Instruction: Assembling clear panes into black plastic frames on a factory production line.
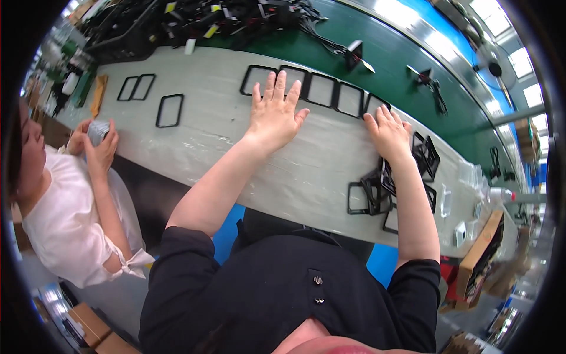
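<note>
My left hand (275, 112) lies flat on the pale table top (224, 135), fingers spread, its fingertips touching the near edge of a row of black rectangular frames (321, 89). My right hand (389, 131) rests palm down at the right end of that row, fingers together over the last frame (372, 104). Neither hand holds anything. A loose pile of the same black frames (377, 192) lies under and beside my right forearm.
A person in a white top (71, 218) sits at my left holding a small silvery object (97, 131). More black frames (170, 110) lie near them. A green conveyor belt (413, 53) with black cables and parts (224, 20) runs behind. Cardboard boxes (480, 259) stand at right.
</note>
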Motion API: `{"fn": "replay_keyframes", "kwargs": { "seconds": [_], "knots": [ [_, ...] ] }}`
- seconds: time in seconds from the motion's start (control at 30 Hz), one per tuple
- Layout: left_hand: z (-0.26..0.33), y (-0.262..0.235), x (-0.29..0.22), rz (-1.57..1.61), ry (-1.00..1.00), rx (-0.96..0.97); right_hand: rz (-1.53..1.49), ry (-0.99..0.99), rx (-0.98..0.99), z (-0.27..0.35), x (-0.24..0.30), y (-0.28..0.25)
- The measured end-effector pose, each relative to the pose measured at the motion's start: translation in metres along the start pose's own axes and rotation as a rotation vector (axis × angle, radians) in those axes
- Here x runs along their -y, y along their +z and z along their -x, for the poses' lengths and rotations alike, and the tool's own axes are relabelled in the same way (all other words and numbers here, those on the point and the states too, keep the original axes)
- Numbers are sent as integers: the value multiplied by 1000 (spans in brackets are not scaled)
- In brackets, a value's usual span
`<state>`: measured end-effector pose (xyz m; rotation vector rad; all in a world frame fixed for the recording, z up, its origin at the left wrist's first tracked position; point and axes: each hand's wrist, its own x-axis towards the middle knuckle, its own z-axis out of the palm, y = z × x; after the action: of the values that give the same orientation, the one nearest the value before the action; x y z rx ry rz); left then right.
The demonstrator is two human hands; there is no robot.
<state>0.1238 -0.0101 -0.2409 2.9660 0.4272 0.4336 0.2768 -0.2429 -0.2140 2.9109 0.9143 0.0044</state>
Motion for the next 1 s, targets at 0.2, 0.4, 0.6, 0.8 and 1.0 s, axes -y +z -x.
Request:
{"fn": "replay_keyframes", "kwargs": {
  "seconds": [0.2, 0.4, 0.6, 0.8, 1.0],
  "knots": [
    [9, 2, 52, -28, -109, 13, -118, -117, -28, -15, 37, -1],
    [6, -22, 120, 40, -234, 23, -173, -211, -75, -24, 107, -5],
    [-8, -42, 183, -14, -418, 86, -315, -267, -157, -33, 185, -12],
    [-8, -46, 215, -6, -502, 72, -370, -260, -102, -32, 217, -16],
    [3, -45, 217, -61, -213, -247, -515, -342, -271, 6, 198, -23]
  ]
}}
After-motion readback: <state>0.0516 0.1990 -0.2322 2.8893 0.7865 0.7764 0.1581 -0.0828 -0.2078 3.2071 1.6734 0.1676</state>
